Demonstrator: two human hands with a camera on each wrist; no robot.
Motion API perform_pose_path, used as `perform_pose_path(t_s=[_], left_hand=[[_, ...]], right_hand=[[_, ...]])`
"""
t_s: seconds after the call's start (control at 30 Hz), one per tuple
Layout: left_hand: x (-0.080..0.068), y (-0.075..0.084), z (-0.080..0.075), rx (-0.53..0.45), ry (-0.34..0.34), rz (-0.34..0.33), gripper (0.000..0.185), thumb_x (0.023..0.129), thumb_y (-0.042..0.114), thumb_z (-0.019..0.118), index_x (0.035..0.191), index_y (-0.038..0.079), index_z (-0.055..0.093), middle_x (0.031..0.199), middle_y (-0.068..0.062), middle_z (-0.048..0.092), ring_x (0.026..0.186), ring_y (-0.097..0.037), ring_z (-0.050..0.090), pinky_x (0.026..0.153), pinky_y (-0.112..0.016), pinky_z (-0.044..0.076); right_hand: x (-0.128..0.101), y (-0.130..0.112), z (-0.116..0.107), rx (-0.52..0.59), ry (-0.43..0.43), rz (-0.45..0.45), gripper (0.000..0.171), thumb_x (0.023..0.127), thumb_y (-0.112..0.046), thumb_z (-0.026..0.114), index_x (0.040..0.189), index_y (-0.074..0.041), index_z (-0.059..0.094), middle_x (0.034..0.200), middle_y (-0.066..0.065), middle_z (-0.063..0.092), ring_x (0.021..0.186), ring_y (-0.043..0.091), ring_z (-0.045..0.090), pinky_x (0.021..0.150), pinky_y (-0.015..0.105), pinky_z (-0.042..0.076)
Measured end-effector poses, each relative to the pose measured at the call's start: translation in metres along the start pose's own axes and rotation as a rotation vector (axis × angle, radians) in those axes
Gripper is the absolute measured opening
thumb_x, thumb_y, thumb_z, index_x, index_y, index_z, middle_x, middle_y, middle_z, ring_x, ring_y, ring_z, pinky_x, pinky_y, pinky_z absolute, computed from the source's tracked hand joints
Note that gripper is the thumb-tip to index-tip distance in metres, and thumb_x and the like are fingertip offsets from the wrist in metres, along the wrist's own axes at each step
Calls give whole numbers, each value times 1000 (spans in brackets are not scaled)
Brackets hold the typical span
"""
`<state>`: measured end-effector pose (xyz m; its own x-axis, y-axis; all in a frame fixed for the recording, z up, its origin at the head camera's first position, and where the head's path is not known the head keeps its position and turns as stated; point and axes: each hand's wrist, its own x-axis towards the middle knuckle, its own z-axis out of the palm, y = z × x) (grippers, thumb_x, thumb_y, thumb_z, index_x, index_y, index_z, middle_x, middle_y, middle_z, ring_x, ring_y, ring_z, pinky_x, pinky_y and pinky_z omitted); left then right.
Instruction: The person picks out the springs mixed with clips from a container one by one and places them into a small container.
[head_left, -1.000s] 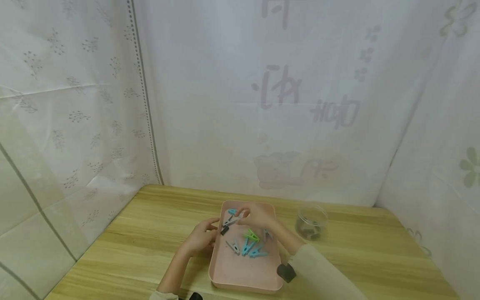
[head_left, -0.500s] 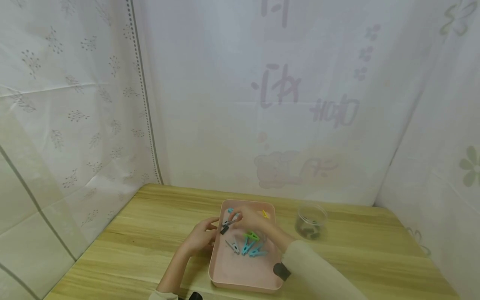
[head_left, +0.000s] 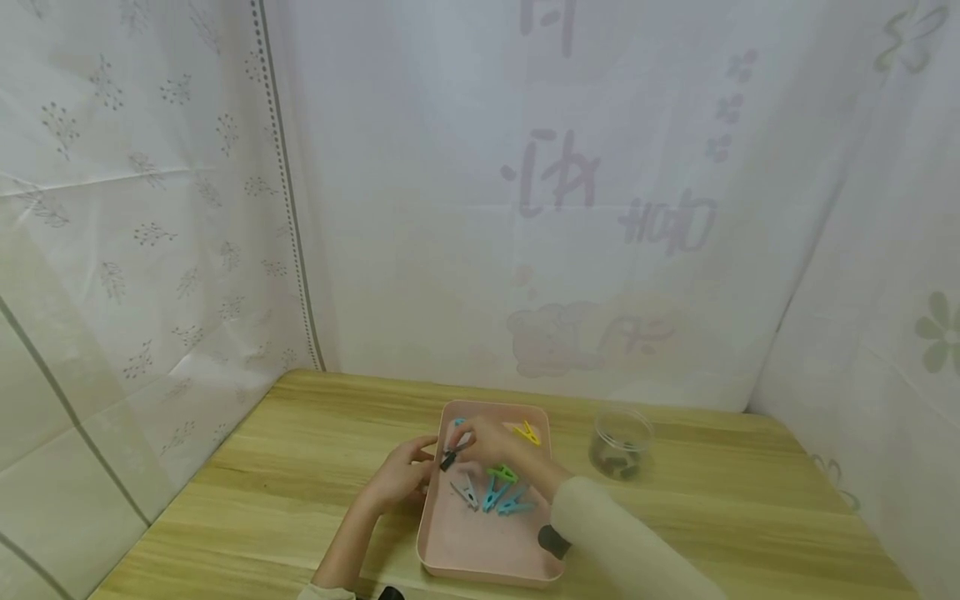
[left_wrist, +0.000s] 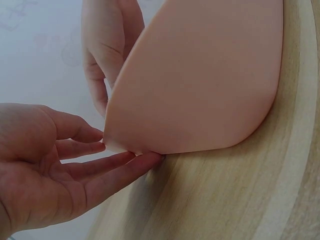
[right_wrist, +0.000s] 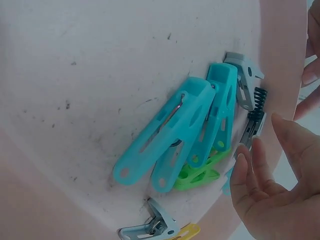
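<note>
Just under the right hand (head_left: 487, 440) fingertips, a grey-black clip (head_left: 452, 455) lies inside the pink tray (head_left: 480, 550), long axis toward the left hand (head_left: 401, 477); right fingers relaxed, touching it; left hand open, steadying tray wall.

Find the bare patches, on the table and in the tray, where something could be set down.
The table is bare left of the left hand, and behind the tray up to the curtain. In the tray, the near end is free. Its middle is crowded with pegs, both hands and, to its right, the jar.
</note>
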<state>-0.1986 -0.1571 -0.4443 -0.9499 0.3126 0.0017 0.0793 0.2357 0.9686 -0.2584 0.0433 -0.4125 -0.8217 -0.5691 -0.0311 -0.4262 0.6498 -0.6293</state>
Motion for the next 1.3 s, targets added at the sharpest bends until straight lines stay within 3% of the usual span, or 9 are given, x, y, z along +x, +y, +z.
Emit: perform_pose_path(t_s=[0.2,0.47,1.03,1.3], left_hand=[[-2,1,1,-21,-13,10,58,103,1,49,154,-20,31,130,-42,55,98,-40,73,75,-47,66],[-3,-2,0,-24,-15,5,59,103,4,50,155,-18,31,133,-42,53,99,-38,72,76,-46,66],[-3,0,0,-19,-19,3,59,104,3,49,155,-18,31,133,-42,53,99,-37,72,78,-47,65],[-3,1,-1,-13,-20,1,58,104,4,49,155,-18,31,134,-42,53,100,-37,72,80,-49,65]], right_hand=[[5,1,5,-36,0,35,15,92,0,78,105,-6,80,119,14,73,105,33,69,78,36,57],[7,2,8,-21,5,47,13,91,3,77,100,-6,80,114,12,75,115,38,68,96,49,58],[9,8,14,-1,4,32,13,87,8,79,95,-3,79,104,8,78,108,31,71,91,39,60],[11,13,15,19,25,61,12,84,4,84,90,-4,77,101,6,77,97,22,68,78,28,56]])
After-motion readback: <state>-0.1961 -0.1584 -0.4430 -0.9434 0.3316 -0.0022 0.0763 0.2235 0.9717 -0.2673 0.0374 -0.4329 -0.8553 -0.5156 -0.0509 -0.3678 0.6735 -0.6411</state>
